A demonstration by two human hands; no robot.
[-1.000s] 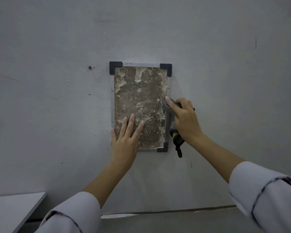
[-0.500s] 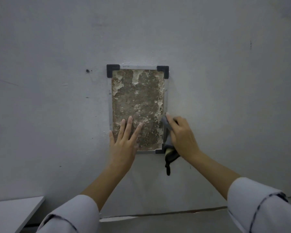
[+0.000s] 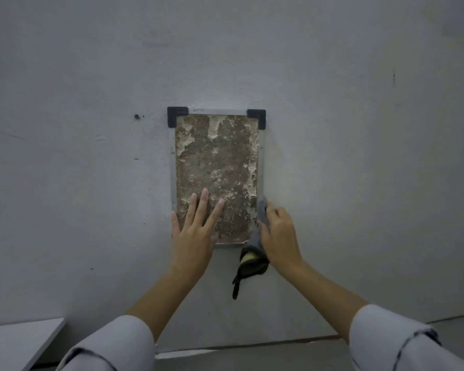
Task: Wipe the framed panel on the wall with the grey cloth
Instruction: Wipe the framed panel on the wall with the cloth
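Note:
The framed panel (image 3: 217,167) hangs on the grey wall, a brown mottled surface with pale flaky patches and black corner brackets. My left hand (image 3: 196,231) lies flat with straight fingers on the panel's lower left part. My right hand (image 3: 279,234) grips the grey cloth (image 3: 257,239) and holds it against the frame's lower right edge. The cloth's dark tail, with a yellow patch, hangs below the panel's bottom right corner, which it hides.
A white tabletop corner (image 3: 19,341) sits at the lower left. The floor (image 3: 279,354) meets the wall along a dark seam at the bottom. A small dark hole (image 3: 136,116) marks the wall left of the panel.
My right hand has slid the cloth down the panel's right edge from mid-height to the lower right corner. My left hand stayed flat on the panel.

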